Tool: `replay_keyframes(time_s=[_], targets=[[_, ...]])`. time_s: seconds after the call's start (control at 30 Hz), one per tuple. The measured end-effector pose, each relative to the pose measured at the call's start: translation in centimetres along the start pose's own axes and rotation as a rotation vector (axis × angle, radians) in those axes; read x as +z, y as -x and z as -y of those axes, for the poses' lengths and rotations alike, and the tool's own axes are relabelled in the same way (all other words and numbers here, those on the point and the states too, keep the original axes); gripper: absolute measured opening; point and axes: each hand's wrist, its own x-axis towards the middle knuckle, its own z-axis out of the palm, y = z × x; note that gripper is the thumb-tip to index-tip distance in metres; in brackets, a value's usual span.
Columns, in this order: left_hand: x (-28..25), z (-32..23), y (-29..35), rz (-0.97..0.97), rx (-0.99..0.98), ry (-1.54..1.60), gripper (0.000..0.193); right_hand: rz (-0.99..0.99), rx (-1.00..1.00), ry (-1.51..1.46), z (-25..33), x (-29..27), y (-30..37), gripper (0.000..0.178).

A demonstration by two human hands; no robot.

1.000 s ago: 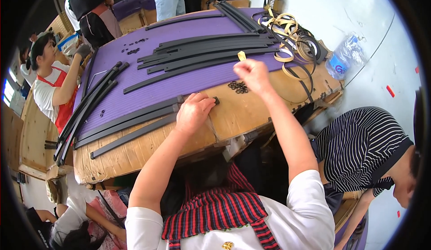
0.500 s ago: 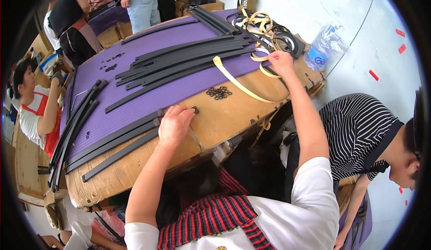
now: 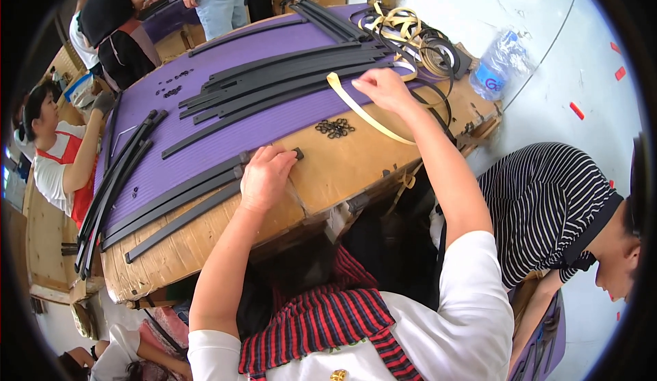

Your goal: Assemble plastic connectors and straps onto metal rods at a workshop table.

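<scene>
Black bar (image 3: 183, 224) along the worktop's (image 3: 363, 152) near edge, gripped close to its right end by the left hand (image 3: 265, 179), with fingers closed over it (and, just beyond them, a dark end cap (image 3: 299, 153)). Right hand (image 3: 384, 88) well in from the near edge, beside a yellow tape (image 3: 363, 111), with fingers bent; impossible to tell if holding anything. Nearby, towards the near edge, small black rings (image 3: 335, 128) in a pile.

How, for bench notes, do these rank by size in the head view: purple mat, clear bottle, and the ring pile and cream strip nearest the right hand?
1. Purple mat
2. Clear bottle
3. Unsure: cream strip is longer, ring pile broader.
</scene>
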Motion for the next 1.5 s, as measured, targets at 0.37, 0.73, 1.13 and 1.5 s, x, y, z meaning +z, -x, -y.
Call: replay_keyframes(time_s=[0.37, 0.73, 1.13, 1.5], targets=[[0.0, 0.3, -0.2, -0.003, -0.003, -0.017, 0.01, -0.795, 0.057, -0.722, -2.7, -7.8, 13.0, 0.017], [0.4, 0.4, -0.2, -0.019, 0.02, -0.004, 0.011, -0.574, 0.535, -1.011, -11.9, 3.0, 18.8, 0.027], [0.3, 0.4, -0.1, -0.021, 0.011, 0.0, 0.01, -0.325, 0.731, -1.412, -12.1, 0.8, 18.0, 0.017], [0.1, 0.2, -0.1, -0.012, 0.001, -0.011, 0.011, -0.176, 0.314, -1.204, -6.7, -3.9, 19.5, 0.009]])
